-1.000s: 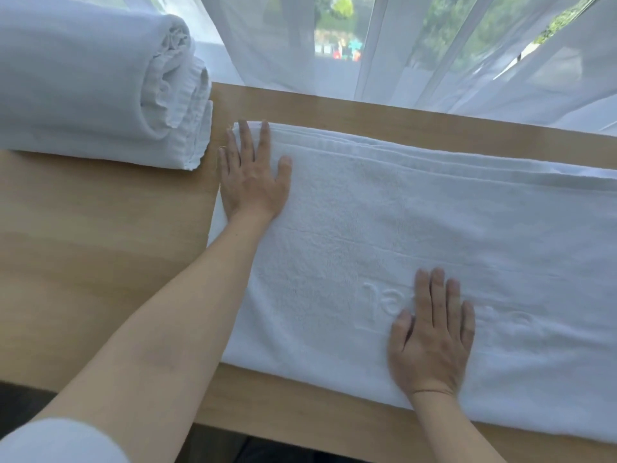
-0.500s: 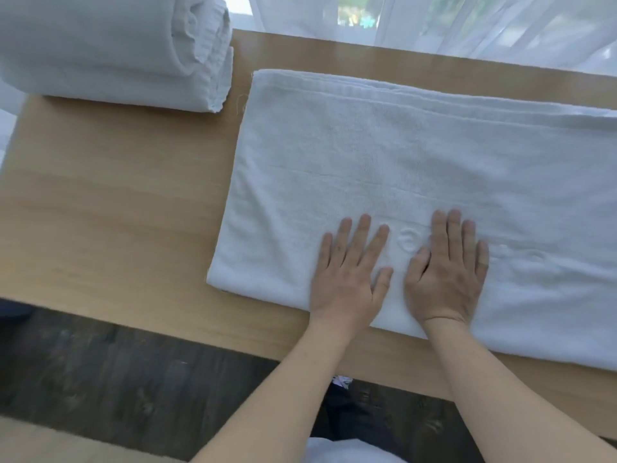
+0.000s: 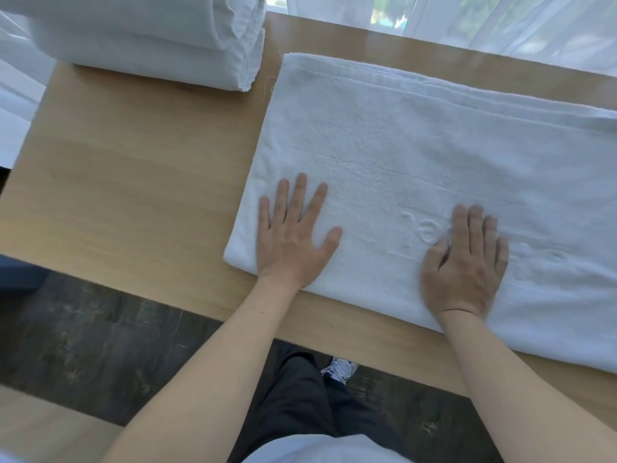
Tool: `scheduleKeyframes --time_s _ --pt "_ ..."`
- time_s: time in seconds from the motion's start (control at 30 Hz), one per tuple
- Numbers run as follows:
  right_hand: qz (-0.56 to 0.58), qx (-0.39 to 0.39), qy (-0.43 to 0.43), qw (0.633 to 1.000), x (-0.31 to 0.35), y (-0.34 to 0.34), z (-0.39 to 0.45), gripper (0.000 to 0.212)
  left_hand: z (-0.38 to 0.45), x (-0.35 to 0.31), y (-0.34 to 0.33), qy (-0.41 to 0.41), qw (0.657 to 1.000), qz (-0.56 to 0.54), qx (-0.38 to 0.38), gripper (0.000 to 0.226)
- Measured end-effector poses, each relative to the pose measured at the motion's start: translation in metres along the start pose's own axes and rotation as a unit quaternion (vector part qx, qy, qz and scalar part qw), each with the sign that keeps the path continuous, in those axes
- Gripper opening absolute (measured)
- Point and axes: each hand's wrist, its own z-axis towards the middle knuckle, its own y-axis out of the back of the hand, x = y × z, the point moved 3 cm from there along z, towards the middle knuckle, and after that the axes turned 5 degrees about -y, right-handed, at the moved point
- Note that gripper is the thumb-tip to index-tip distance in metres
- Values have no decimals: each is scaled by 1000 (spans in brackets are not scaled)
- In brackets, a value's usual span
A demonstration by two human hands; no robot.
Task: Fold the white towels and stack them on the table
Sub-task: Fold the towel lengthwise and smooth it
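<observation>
Now the left hand [image 3: 293, 242] and right hand [image 3: 465, 265], side by side half a second ago, press flat and spread apart on the towel [image 3: 417, 155] at centre right, probably smoothing it for another fold.

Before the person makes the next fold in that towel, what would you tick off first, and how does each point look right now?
1. Both hands flat on the towel: ok; left hand and right hand press it, fingers straight.
2. Towel lying smooth: ok, no big wrinkles in view.
3. Layered far edges aligned: ok where visible.
4. Towel's right end: cannot tell, it runs out of frame.
5. Bare table to the left for stacking: ok.
6. Folded towels at the far left corner clear of this one: ok, a gap shows.
</observation>
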Motion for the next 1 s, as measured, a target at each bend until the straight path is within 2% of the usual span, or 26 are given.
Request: scheduleKeyframes --time_s 0.47,0.53,0.63,0.7,1.0 --pt "4 6 -1 1000 -1 3 1 64 7 49 13 65 997 -17 -35 71" --pt "8 3 -3 1000 -1 4 0 64 6 28 12 27 998 -8 -54 73" --pt "6 -1 -1 1000 -1 4 1 64 10 -38 -2 -131 991 -5 -30 75" --pt "-1 -1 0 1000 -2 3 1 63 24 -78 -9 -197 980 -2 -32 73" --pt "-23 -37 20 999 -1 -3 1 60 113 -145 1 -264 964 2 -23 74"
